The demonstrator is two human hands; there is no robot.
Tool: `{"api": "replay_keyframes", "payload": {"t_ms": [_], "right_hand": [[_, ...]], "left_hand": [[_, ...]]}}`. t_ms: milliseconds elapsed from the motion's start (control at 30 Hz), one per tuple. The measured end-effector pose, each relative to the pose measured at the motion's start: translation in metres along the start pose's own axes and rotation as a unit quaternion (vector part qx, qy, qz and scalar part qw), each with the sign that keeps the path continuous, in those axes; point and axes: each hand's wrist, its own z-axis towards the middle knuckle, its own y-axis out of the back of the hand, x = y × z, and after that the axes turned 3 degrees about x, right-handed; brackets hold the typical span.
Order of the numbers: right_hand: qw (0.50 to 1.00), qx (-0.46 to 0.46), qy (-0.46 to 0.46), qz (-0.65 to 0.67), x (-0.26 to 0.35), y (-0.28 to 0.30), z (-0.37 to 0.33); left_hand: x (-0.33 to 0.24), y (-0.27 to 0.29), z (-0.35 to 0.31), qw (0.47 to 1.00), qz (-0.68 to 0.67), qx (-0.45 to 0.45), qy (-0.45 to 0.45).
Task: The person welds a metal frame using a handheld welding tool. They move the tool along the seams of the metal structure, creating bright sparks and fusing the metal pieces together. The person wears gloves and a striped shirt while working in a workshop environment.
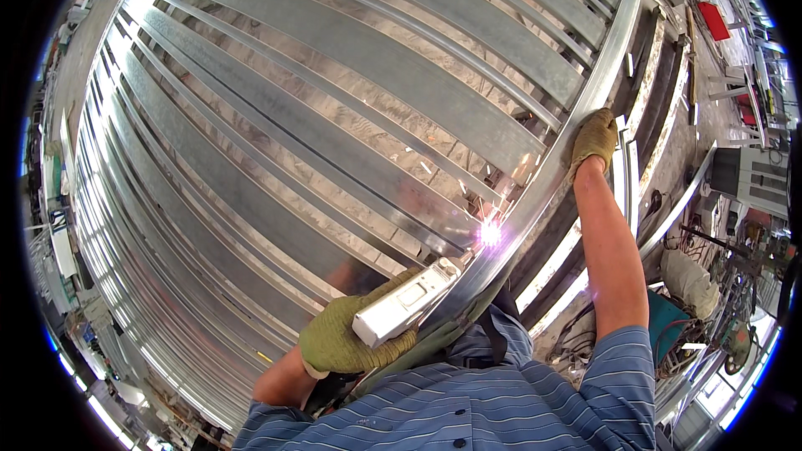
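My left hand point(344, 338), in an olive-green work glove, is closed around a white, boxy handheld welding torch point(404, 302). From the torch's tip a bright pinkish-white welding glare point(489, 235) shines, with sparks flying up and away from it. It burns where the slats meet the curved-looking edge rail point(614, 54) of a large silvery metal frame. My right hand point(595, 144), gloved the same way, is closed on that rail farther up, its fingers partly hidden. Flat metal slats point(359, 38) and narrow bars run side by side across the frame.
Beyond the rail on the right lie long rusty and whitish metal beams point(647, 75). Farther right stand a grey machine cabinet point(748, 181), a red piece point(714, 22), a pale sack point(689, 280) and tangled cables point(576, 338). Dusty floor shows between the slats.
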Motion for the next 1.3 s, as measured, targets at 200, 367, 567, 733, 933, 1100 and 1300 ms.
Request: {"api": "replay_keyframes", "payload": {"t_ms": [200, 367, 567, 733, 933, 1100, 1300], "right_hand": [[1.000, 0.002, -0.018, -0.007, 0.012, 0.000, -0.011], [1.000, -0.006, -0.010, -0.002, 0.009, 0.000, -0.009], [1.000, -0.011, -0.006, -0.005, 0.012, 0.000, -0.015], [1.000, -0.007, -0.015, 0.015, 0.015, 0.001, -0.015], [1.000, -0.022, -0.004, -0.008, 0.012, 0.000, -0.012], [1.000, -0.001, -0.023, 0.001, 0.027, 0.001, -0.028], [1.000, -0.004, -0.010, -0.013, 0.021, 0.003, -0.021]], "left_hand": [[0.000, -0.001, 0.000, 1.000, -0.003, -0.002, -0.004], [0.004, -0.003, -0.001, 1.000, 0.012, -0.009, -0.017], [0.002, -0.002, -0.001, 1.000, 0.022, -0.004, -0.014], [0.006, -0.005, -0.005, 1.000, 0.005, -0.008, -0.016], [0.006, -0.007, -0.006, 1.000, 0.003, -0.021, -0.021], [0.011, -0.006, -0.009, 0.999, -0.009, -0.010, -0.032], [0.009, -0.006, -0.010, 0.999, 0.013, -0.007, -0.052]]}}
